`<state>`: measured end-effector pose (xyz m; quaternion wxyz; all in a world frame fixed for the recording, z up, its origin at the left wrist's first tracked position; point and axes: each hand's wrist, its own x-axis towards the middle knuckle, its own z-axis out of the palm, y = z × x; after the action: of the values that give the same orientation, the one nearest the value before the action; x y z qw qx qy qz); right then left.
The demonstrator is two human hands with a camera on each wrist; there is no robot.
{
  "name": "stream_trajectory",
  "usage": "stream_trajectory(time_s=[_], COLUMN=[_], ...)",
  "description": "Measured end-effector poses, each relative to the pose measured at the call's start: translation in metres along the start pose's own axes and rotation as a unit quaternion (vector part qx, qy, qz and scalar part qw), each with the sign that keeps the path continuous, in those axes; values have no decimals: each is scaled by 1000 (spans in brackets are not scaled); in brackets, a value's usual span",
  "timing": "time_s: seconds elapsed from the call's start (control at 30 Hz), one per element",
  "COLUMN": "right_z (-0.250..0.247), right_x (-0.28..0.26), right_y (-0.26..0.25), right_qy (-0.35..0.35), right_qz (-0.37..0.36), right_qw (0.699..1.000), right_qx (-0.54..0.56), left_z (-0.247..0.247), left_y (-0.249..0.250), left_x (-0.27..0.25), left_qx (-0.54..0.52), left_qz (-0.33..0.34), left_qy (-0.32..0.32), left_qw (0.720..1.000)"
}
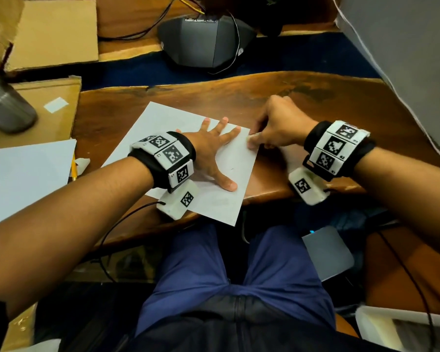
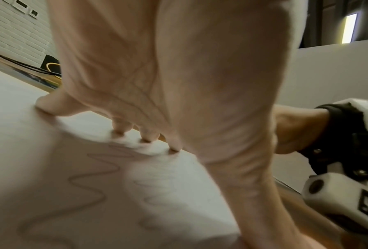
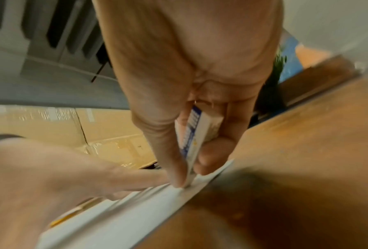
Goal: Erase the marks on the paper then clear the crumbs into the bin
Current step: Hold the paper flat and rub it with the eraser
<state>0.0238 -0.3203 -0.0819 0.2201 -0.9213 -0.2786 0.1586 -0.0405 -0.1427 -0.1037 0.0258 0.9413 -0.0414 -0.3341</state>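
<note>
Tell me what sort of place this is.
Probably an office or meeting room: a wooden table carries a conference speakerphone with cables, cardboard boxes and a loose sheet of paper.

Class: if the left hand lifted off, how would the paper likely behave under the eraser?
The paper looks thin, so it would probably slide or crumple. The left hand lies spread flat on it. Its near corner overhangs the table, so it likely flexes there.

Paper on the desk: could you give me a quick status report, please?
Left hand flat, pinning the paper. Right hand pinches the eraser, tip at the paper's right edge. Wavy pencil marks not yet erased. Nothing in the way.
</note>
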Motion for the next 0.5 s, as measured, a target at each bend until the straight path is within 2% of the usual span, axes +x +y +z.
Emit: stream_trajectory(time_s=[0.2,0.33,0.43,0.5], right_z=[-4,-9,-2,10], right_x=[11,14,11,0], right_y=[10,19,11,-2], right_qy=[19,37,60,56], right_qz=[16,34,35,8], right_qw=[999,998,996,997], right_qx=[-25,-33,-48,-59], left_z=[3,12,14,13], left_y=[-5,-18,-20,-18], left_x=[-8,-18,-16,-14], left_qx=[-10,13,8,10], left_qz=[31,61,60,55], left_qy=[82,62,50,42], left_qw=[996,996,997,998])
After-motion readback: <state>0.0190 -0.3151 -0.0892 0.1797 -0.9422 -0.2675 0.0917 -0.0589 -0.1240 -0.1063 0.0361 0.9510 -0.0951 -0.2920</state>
